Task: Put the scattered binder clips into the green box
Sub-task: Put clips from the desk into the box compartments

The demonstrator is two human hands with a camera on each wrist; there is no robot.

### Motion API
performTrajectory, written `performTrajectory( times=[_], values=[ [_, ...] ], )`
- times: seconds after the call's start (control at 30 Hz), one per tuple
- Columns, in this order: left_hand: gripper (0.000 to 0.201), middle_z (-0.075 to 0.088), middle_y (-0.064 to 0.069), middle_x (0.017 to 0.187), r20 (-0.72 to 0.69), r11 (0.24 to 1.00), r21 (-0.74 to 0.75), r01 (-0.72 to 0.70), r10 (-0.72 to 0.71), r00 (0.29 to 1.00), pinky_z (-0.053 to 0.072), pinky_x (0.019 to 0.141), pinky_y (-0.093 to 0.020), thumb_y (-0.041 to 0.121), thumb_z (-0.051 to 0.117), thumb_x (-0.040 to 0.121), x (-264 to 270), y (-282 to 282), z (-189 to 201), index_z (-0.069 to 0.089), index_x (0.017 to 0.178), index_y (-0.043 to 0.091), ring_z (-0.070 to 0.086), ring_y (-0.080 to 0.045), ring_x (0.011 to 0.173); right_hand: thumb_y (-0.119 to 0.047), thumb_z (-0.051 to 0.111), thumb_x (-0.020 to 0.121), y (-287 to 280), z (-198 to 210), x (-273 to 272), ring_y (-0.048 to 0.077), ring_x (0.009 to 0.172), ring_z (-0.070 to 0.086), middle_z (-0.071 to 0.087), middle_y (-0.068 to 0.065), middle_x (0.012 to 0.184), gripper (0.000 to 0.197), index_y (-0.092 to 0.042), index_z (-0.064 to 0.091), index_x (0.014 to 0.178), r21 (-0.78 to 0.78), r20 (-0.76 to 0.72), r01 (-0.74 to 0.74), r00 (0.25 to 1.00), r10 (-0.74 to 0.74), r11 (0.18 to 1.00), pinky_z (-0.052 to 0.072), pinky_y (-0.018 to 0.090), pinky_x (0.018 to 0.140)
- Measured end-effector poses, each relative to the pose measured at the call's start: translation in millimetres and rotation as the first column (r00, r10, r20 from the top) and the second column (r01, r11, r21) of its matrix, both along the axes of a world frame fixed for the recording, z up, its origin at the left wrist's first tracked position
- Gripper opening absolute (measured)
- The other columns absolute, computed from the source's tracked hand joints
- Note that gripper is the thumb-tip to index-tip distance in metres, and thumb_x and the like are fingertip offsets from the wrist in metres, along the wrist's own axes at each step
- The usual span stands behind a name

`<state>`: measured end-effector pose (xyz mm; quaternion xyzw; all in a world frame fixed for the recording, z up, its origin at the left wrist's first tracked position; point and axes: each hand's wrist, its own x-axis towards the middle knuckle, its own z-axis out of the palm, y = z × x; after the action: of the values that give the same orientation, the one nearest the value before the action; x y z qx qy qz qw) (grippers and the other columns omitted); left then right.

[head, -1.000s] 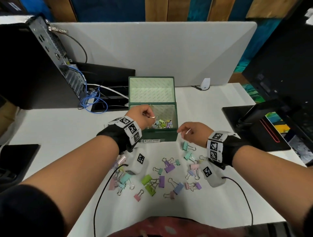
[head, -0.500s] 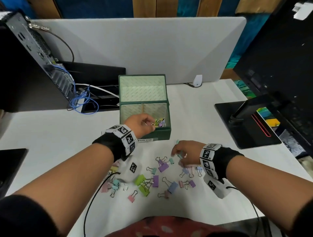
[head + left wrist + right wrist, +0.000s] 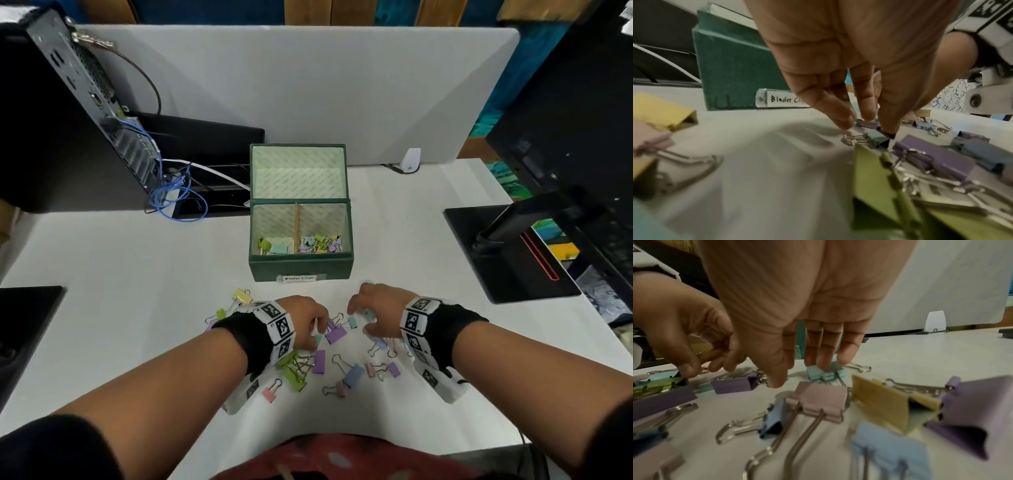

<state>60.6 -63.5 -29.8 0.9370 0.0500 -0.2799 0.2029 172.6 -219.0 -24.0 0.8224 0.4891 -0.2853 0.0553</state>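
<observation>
head: green box (image 3: 300,265) open at desk (image 3: 137,281) centre, some clips inside; loose binder clips (image 3: 352,375) lie nearer the person, under both hands.
left wrist: left hand (image 3: 849,68), fingers extended, tips coming down around a small teal clip (image 3: 876,138), not yet pinched; its long axis runs left-right. Box label reads "Binder Cli…".
right wrist: right hand (image 3: 801,305) released, fingertips (image 3: 845,359) just over light-blue clips (image 3: 823,374). Both hands equally near.

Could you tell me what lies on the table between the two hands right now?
In the head view, a purple binder clip and a small teal clip lie between the left hand and right hand, both untouched there.
</observation>
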Motion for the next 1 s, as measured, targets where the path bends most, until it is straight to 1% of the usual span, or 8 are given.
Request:
performTrajectory(
  times=[0.17,0.3,0.47,0.6,0.7,0.87,0.93,1.0],
  values=[
    [0.036,0.059,-0.003,0.11,-0.016,0.999,0.046,0.025,-0.024,1.0,0.047,0.082,-0.031,0.028,0.071,0.074,3,-7,-6,0.06,0.108,0.021,0.057,-0.023,0.099,-0.026,0.059,0.085,6,-2,-3,0.027,0.116,0.048,0.049,0.005,0.126,0.043,-0.027,0.049,0.126,-0.037,0.027,-0.067,0.997,0.068,0.997,0.047,0.042,0.093],
    [0.033,0.058,-0.005,0.114,-0.008,0.998,0.068,0.007,-0.006,1.0,0.046,0.084,-0.03,0.025,0.069,0.076,9,-7,-6,0.061,0.108,0.019,0.056,-0.024,0.103,-0.029,0.059,0.086,10,-6,-4,0.028,0.116,0.049,0.05,0.007,0.127,0.041,-0.025,0.05,0.126,-0.043,0.055,-0.082,0.995,0.085,0.996,0.047,0.041,0.092],
    [0.039,0.055,-0.005,0.117,-0.017,0.997,0.078,0.024,-0.023,1.0,0.044,0.082,-0.029,0.021,0.066,0.078,9,-4,-7,0.058,0.116,0.02,0.055,-0.024,0.106,-0.03,0.058,0.086,13,-8,-1,0.027,0.114,0.05,0.052,0.006,0.123,0.037,-0.025,0.051,0.122,-0.034,0.057,-0.067,0.996,0.068,0.997,0.048,0.041,0.091],
    [0.041,0.053,-0.007,0.116,-0.002,0.996,0.074,0.059,-0.059,0.998,0.046,0.085,-0.031,0.02,0.069,0.076,3,0,-8,0.057,0.116,0.02,0.055,-0.025,0.104,-0.026,0.061,0.082,15,-5,2,0.022,0.104,0.055,0.057,0.003,0.117,0.031,-0.022,0.056,0.112,0.019,-0.018,0.048,0.999,-0.048,0.999,0.049,0.035,0.088],
    [0.036,0.053,-0.007,0.116,0.005,0.995,0.072,0.073,-0.073,0.997,0.048,0.086,-0.033,0.017,0.067,0.077,2,2,-7,0.06,0.112,0.018,0.056,-0.026,0.102,-0.018,0.064,0.078,18,7,13,0.021,0.094,0.057,0.059,0.003,0.11,0.023,-0.02,0.055,0.099,0.062,-0.053,0.12,0.992,-0.117,0.991,0.048,0.031,0.08],
    [0.025,0.056,-0.005,0.108,0.014,0.995,0.061,0.074,-0.075,0.997,0.042,0.073,-0.027,0.015,0.066,0.073,3,3,-7,0.06,0.098,0.015,0.056,-0.026,0.097,-0.004,0.058,0.078,29,30,32,0.016,0.072,0.051,0.063,0.005,0.096,0.019,-0.021,0.051,0.083,0.185,-0.095,0.22,0.974,-0.206,0.958,0.037,0.019,0.056],
    [0.022,0.058,-0.002,0.1,0.038,0.999,0.038,0.037,-0.039,0.999,0.042,0.07,-0.027,0.015,0.065,0.073,1,5,-7,0.06,0.094,0.017,0.055,-0.023,0.09,-0.002,0.059,0.078,35,36,37,0.012,0.068,0.049,0.06,0.0,0.087,0.02,-0.021,0.053,0.08,0.273,-0.139,0.285,0.957,-0.255,0.919,0.036,0.018,0.055],
    [0.018,0.057,0.003,0.089,0.064,1.0,-0.01,-0.025,0.026,0.998,0.041,0.062,-0.025,0.016,0.065,0.073,-1,10,-5,0.059,0.089,0.019,0.052,-0.019,0.082,-0.003,0.061,0.077,40,39,40,0.012,0.068,0.051,0.057,-0.006,0.078,0.024,-0.025,0.053,0.073,0.362,-0.208,0.366,0.928,-0.309,0.857,0.04,0.02,0.058]
  ],
)
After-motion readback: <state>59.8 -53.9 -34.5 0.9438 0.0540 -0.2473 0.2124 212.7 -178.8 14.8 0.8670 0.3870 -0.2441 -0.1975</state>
